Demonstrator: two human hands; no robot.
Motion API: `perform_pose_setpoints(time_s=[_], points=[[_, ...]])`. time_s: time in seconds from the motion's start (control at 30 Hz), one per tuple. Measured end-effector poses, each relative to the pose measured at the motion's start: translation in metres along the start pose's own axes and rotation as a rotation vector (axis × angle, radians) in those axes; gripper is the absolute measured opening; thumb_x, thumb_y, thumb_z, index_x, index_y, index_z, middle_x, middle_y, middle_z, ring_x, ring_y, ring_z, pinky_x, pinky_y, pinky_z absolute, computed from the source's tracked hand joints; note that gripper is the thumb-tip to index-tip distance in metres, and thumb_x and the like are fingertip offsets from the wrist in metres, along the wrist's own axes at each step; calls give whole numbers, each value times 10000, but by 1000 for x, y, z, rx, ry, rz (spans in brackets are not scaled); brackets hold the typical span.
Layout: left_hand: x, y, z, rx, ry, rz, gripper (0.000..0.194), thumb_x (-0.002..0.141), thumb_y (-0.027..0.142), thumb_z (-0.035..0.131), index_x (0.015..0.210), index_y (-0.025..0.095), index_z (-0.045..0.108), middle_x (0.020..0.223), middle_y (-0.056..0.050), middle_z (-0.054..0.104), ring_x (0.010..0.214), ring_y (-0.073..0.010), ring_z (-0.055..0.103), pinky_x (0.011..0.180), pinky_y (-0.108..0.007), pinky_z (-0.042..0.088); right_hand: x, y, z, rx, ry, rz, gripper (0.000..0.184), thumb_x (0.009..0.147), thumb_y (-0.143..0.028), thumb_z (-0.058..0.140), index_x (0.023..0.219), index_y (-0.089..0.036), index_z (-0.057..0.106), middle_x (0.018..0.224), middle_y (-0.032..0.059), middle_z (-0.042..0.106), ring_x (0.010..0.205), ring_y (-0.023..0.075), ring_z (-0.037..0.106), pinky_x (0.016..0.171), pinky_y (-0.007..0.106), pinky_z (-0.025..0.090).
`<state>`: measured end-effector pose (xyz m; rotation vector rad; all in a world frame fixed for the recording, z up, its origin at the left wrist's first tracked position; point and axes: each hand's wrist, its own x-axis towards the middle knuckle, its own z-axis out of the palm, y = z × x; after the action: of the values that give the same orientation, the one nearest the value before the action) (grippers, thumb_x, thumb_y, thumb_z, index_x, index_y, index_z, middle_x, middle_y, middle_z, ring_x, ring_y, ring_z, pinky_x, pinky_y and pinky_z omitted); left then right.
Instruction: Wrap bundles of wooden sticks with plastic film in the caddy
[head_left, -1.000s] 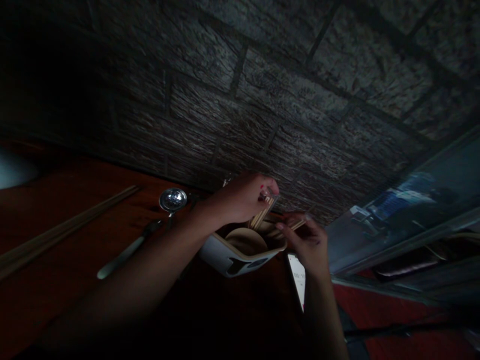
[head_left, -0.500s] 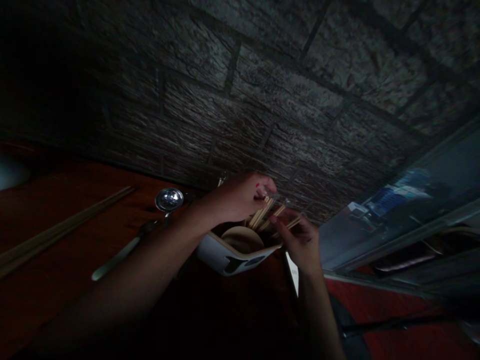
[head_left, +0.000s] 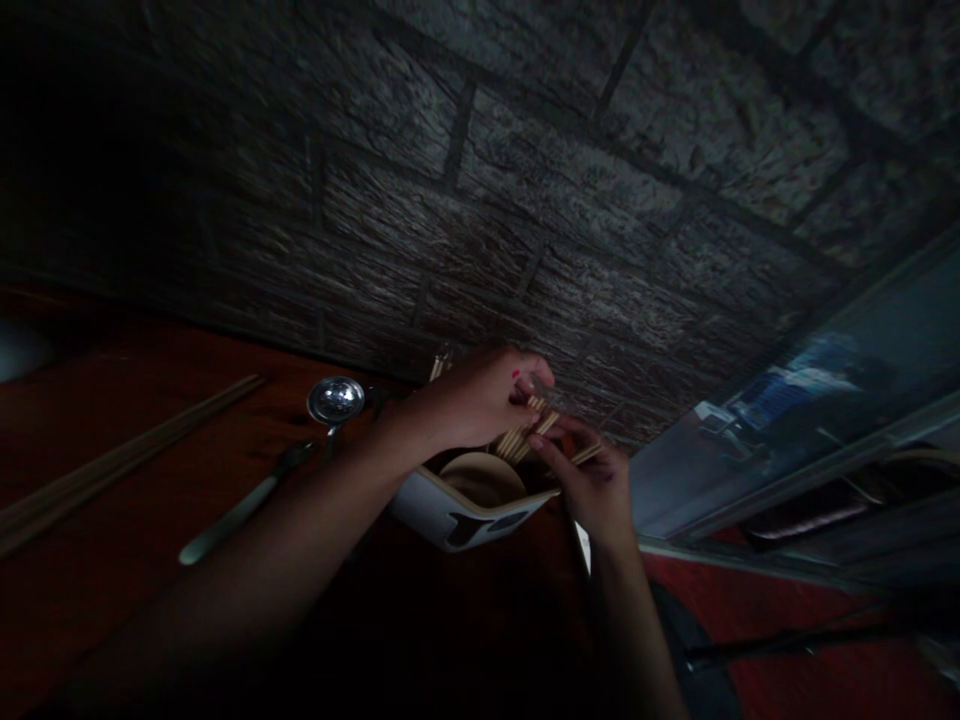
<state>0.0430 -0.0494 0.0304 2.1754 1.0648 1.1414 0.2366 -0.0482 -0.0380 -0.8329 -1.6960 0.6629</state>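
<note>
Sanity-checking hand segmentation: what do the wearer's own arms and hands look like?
No gloves, sleeves or watch show. The left hand has a small red spot near the fingers, nail polish or mark unclear. The right hand has a small dark mark, too dim to identify.

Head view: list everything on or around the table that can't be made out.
Wooden sticks, head view: exact number, hidden by overlap and the hands.
Phone, head view: most of its screen, behind the right forearm.
Ladle, head view: handle's end, behind the left forearm.
Pale object, head view: blurred, cut off by the left edge.
</note>
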Motion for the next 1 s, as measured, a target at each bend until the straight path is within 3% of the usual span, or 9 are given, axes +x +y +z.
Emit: perform_pose_setpoints(time_s=[0.23, 0.43, 0.7, 1.0], points=[[-1, 4, -4, -36, -12, -65, 282, 739, 114, 680, 1019, 143, 676, 882, -58, 751, 822, -178, 706, 717, -248, 513, 3, 0, 3, 12, -25, 35, 129, 780, -267, 744, 887, -211, 701, 934, 28, 711, 933, 184, 660, 908, 339, 492], [0, 3, -5, -149, -32, -103, 255, 720, 114, 683, 973, 145, 673, 857, -66, 765, 807, -195, 726, 692, -253, 525, 6, -5, 5, -25, -6, 88, 114, 767, -291, 748, 829, -204, 707, 885, 24, 728, 870, 182, 673, 852, 315, 504], [0, -6, -8, -107, 27, -115, 233, 724, 186, 703, 955, 151, 707, 849, -80, 766, 772, -210, 725, 676, -275, 535, 15, -10, 9, 82, -49, 185, 103, 730, -269, 776, 813, -213, 751, 851, 8, 759, 797, 170, 685, 775, 291, 518], [0, -7, -10, -133, 16, -140, 261, 731, 195, 704, 985, 137, 685, 897, -90, 763, 839, -213, 726, 709, -273, 553, 18, -8, 15, 42, -68, 92, 130, 766, -286, 748, 873, -216, 769, 918, 20, 774, 855, 190, 704, 814, 319, 531]])
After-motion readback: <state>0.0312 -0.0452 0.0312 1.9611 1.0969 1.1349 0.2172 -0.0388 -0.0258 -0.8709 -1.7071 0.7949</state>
